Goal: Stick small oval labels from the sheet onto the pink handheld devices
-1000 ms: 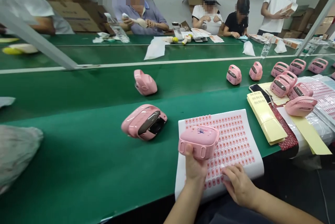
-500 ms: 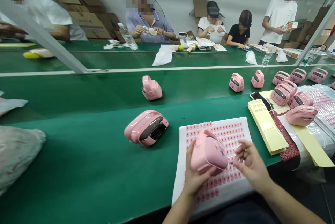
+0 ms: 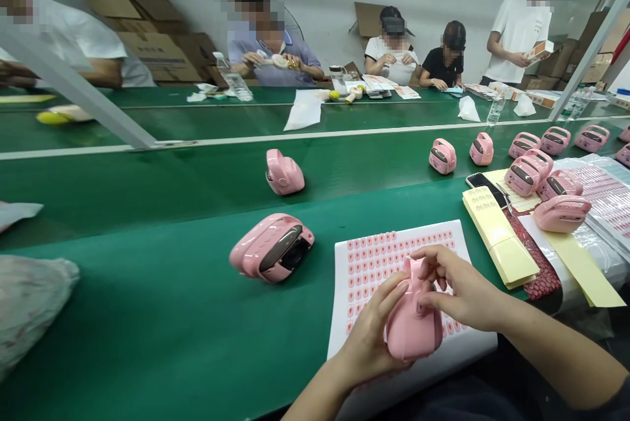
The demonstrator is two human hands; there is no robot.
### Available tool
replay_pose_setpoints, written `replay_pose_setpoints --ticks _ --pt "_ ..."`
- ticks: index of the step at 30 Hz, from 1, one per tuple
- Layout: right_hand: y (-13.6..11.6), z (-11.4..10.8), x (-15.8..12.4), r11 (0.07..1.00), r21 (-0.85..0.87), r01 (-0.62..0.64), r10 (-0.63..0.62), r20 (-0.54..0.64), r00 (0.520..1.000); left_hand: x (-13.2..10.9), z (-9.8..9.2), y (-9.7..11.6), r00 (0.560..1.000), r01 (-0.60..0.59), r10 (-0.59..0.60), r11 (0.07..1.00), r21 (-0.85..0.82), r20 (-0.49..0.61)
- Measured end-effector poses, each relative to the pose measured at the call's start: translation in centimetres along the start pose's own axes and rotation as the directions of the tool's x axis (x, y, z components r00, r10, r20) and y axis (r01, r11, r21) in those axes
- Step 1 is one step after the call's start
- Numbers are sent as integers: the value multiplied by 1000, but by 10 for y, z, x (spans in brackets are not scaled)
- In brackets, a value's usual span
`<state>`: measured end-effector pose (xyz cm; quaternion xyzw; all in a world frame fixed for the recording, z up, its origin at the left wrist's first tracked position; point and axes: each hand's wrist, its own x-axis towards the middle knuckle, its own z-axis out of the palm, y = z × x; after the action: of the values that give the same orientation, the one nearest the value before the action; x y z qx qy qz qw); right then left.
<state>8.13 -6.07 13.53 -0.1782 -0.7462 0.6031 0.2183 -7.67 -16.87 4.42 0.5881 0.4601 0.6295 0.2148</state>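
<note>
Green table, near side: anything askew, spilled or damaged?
Slightly: the white sheet of oval stickers sags off the green table at its near end, instead of lying flat. No spill shows, nor damage on the rounded pink plastic device in the left hand.

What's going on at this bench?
The person's left hand holds a pink handled case over a sheet of small pink-and-red stickers. The right hand has its fingers at the case's upper part. Another pink case lies on the green table to the left; more stand at the right.
</note>
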Motion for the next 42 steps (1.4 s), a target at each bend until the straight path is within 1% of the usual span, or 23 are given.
replay_pose_setpoints --ticks 4,6,9,11,13,15,17,19,24,27,29,31,36,42 --pt "-2 -1 -2 990 -122 66 -71 -40 997 1 2 0 998 62 -63 997 -50 -16" --pt "-3 0 -3 980 -170 104 -112 -34 993 1 3 -1 998 55 -55 997 -54 -7" --pt "-5 2 -5 958 -248 142 -154 -26 988 1 3 0 999 -27 27 1000 -2 18" --pt "-5 4 -7 937 -308 162 -178 -25 984 0 2 1 995 -94 90 993 67 52" --pt "-6 6 -8 918 -354 176 -196 -19 980 0 1 2 983 -153 133 974 169 127" --pt "-6 7 -9 907 -379 185 -206 -16 978 0 -1 3 967 -204 152 942 267 205" --pt "-6 8 -9 910 -373 182 -204 -21 979 1 -1 4 955 -247 172 913 325 243" --pt "-7 7 -8 931 -328 158 -177 -29 984 3 -1 5 949 -271 191 900 341 249" --pt "-11 2 -7 989 -111 93 -99 -43 994 4 2 8 953 -260 190 914 311 237" --pt "-11 0 -4 999 -41 27 -28 -24 999 5 1 9 953 -257 187 915 310 237" --pt "-11 1 -2 999 -30 -19 19 -10 1000 5 0 10 954 -258 189 912 317 233" --pt "-11 2 -1 999 -31 -37 37 -4 999 5 -1 10 953 -261 189 909 324 236" --pt "-11 5 0 998 -51 -26 27 16 1000 4 -3 10 950 -268 189 902 340 248" --pt "-6 11 -3 993 -117 29 -39 -84 996 5 0 13 954 -253 182 914 318 237"
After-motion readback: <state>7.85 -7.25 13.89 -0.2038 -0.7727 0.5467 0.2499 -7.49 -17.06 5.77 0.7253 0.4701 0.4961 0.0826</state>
